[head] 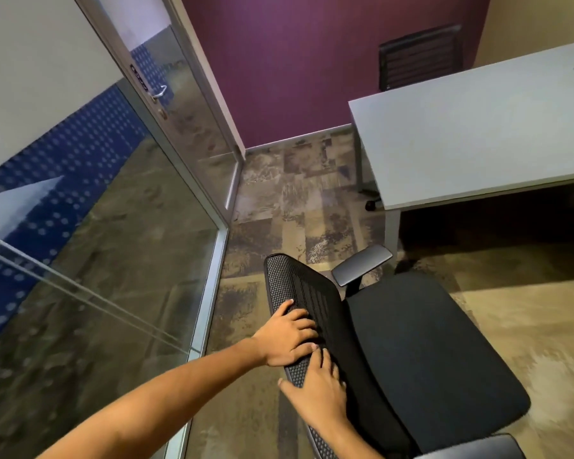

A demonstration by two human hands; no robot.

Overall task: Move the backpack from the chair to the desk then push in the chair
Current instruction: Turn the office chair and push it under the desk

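Both my hands are on the top edge of the chair's mesh backrest (299,293) — my left hand (287,336) higher along it, my right hand (318,392) just below, the two nearly touching. The fingers (300,321) of each are curled over the rim in a loose clasp, thumbs behind, with nothing else held.

The seat (428,352) is bare, and I see no backpack anywhere: not on the chair, not on the stretch of desk (461,134) that shows, though its right end runs out of view. So I judge the bag step is behind me and I'm on the chair push.

The chair stands clear of the desk, angled, its seat facing the dark opening under the desktop. The next move calls for swinging the backrest round so the seat lines up with that gap, then rolling it straight in — watching that the armrest (362,263) clears the desk leg (391,230).

Counted: two hands, one desk, two chairs — mine and a second chair (418,58) behind the desk by the purple wall.
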